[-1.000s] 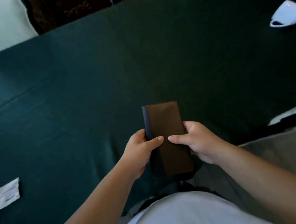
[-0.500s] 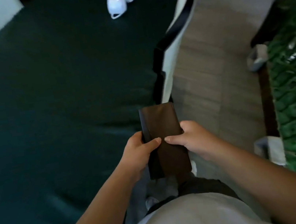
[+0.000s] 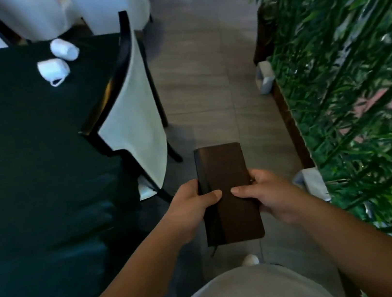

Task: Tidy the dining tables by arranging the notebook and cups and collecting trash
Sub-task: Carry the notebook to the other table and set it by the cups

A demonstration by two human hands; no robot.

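At the centre of the frame, a closed brown notebook (image 3: pixel 227 192) with a darker spine along its left edge is held flat in the air by both hands, above a grey tiled floor (image 3: pixel 204 75). The left hand (image 3: pixel 193 204) grips the notebook's left edge, its thumb lying across the cover and its fingers curled underneath, out of sight. The right hand (image 3: pixel 267 193) grips the right edge in the same way, thumb on top pointing toward the other thumb; the two thumb tips are near each other but apart. A thin ribbon marker (image 3: pixel 214 249) hangs from the notebook's lower edge. Both bare forearms run up from the bottom of the frame, with a pale shirt (image 3: pixel 249 293) between them.

Filling the left side of the frame is a table (image 3: pixel 28 173) covered in dark green cloth. In the upper left, two white cups (image 3: pixel 58 60) lie on their sides on the cloth, just beside each other; the nearer one shows its handle. A chair (image 3: pixel 130 107) with a black frame and a white back stands at the table's right edge, between the table and the notebook. More white chairs (image 3: pixel 42 13) show at the top left. Down the right side runs a wall of green leafy plants (image 3: pixel 356 73).
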